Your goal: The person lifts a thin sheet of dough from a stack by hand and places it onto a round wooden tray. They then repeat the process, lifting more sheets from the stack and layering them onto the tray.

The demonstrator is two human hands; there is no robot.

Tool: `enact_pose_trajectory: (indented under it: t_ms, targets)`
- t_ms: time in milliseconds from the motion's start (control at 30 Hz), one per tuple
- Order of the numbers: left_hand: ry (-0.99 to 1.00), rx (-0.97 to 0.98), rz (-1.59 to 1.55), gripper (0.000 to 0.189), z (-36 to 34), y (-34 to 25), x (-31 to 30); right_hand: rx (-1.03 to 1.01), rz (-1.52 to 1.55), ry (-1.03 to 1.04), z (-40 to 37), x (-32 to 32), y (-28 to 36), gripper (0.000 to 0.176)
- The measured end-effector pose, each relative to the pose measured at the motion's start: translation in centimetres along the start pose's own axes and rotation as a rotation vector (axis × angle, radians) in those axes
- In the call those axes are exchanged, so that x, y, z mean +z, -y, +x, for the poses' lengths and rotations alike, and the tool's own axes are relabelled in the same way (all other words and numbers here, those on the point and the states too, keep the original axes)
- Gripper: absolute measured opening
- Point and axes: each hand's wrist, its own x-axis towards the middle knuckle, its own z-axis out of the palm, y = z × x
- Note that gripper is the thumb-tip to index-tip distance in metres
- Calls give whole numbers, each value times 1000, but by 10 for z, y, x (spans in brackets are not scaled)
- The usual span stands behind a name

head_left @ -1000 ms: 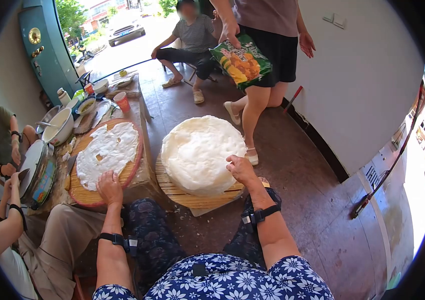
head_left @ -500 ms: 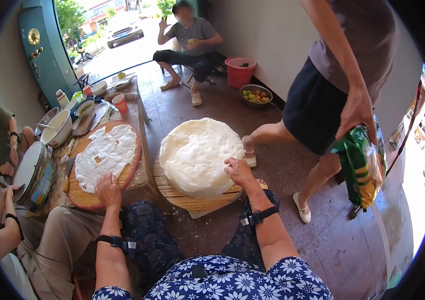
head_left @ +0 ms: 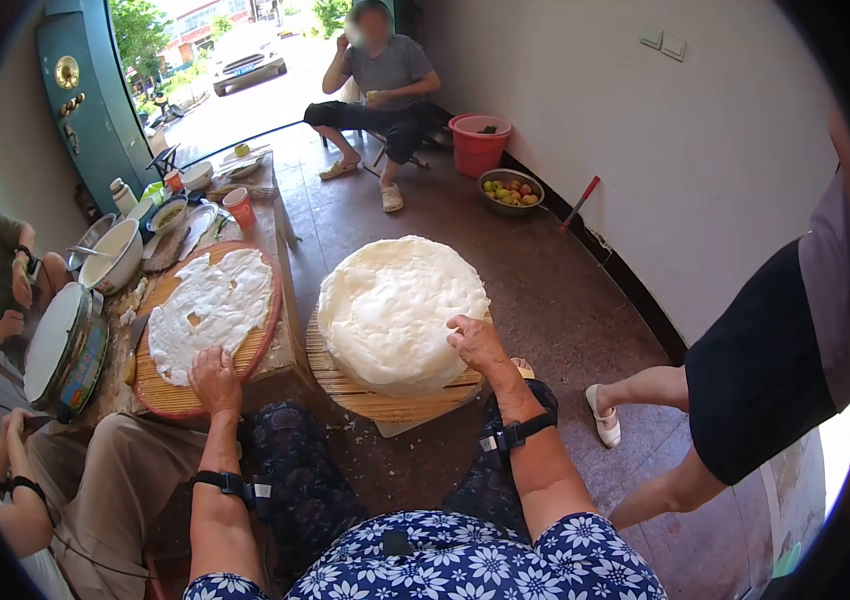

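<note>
My left hand lies with its fingers stretched over the near edge of a thin white pancake. The pancake has ragged edges and a few small holes, and rests on a round slatted board. To the right, a tall round stack of thin white pancakes sits on another slatted round board. My right hand is at the stack's right edge, fingers slightly bent and apart, with nothing seen between them.
At left, a round griddle bears a white layer. A white bowl and a paper cup stand on the wooden table. One person sits by the doorway, others sit at left, and one walks at right. A fruit bowl stands near the wall.
The person at right has walked further right; the green packet they carried is out of view. The seated person at left has raised a hand. My hands stay nearly where they were.
</note>
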Motion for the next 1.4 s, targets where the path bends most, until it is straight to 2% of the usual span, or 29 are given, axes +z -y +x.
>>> enact_pose_trajectory:
  t_ms: [67,233,333,367,433,533,567,700,800,867,1000,1067,1100,1167,1400]
  targets:
    - [0,-1,-3,24,-1,-1,-1,-3,3,10,0,-2,5,30]
    - [-36,6,-19,21,-1,1,4,-50,262,-8,19,-24,27,27]
    - [-44,30,16,22,-1,3,5,-17,166,-151,39,-50,32,28]
    - [-13,38,30,22,-4,5,5,-50,115,-257,46,-54,22,28]
    - [-35,46,39,24,-1,6,8,50,-3,-376,56,-64,6,27]
    - [-4,29,26,25,0,11,13,147,-68,-408,59,-59,-31,27]
    - [-5,28,31,26,0,12,13,236,-85,-306,61,-59,-43,28]
    - [72,51,-7,26,2,20,16,254,-55,-309,62,-62,-45,27]
    - [-14,138,24,28,4,8,8,312,-87,-216,65,-57,-52,26]
    - [-133,226,-219,31,-2,-35,-13,265,-131,-176,65,-51,-56,25]
    - [162,372,-595,32,-16,-112,-22,309,-179,-101,63,-50,-42,26]
    - [344,462,-652,36,-24,-135,-10,348,-184,-90,64,-48,-43,27]
    - [346,463,-659,36,-26,-144,-8,352,-190,-92,64,-45,-42,27]
    - [435,663,-589,41,-30,-163,0,321,-221,-120,63,-42,-45,29]
    - [572,837,-507,62,-43,-181,25,355,-282,-48,61,-43,-35,29]
